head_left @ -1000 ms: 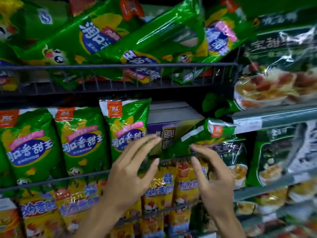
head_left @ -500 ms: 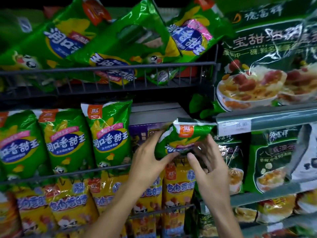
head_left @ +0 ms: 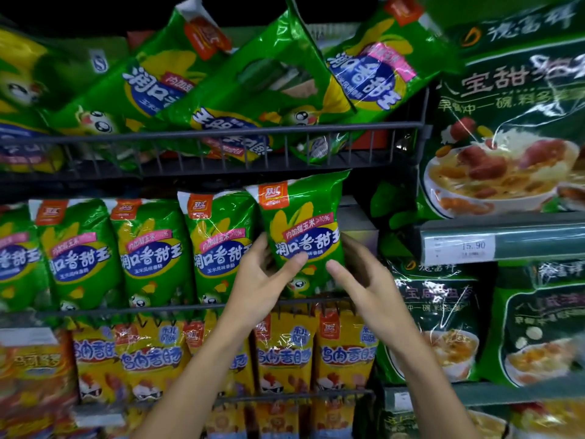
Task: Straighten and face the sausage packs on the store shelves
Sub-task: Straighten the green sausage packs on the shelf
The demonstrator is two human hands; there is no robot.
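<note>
A green sausage pack stands upright at the right end of the middle wire shelf, facing front. My left hand pinches its lower left edge, thumb on the front. My right hand holds its lower right edge, thumb on the front and fingers behind. Three matching green packs stand in a row to its left. On the top shelf, more green packs lie tilted and overlapping.
Yellow sausage packs fill the shelf below. Dark green porridge bags sit on the shelves to the right, above a price tag. A cardboard box sits behind the held pack.
Both hands reached for the green pack lying tipped over at the right, took hold of it, and turned it upright beside the row.
</note>
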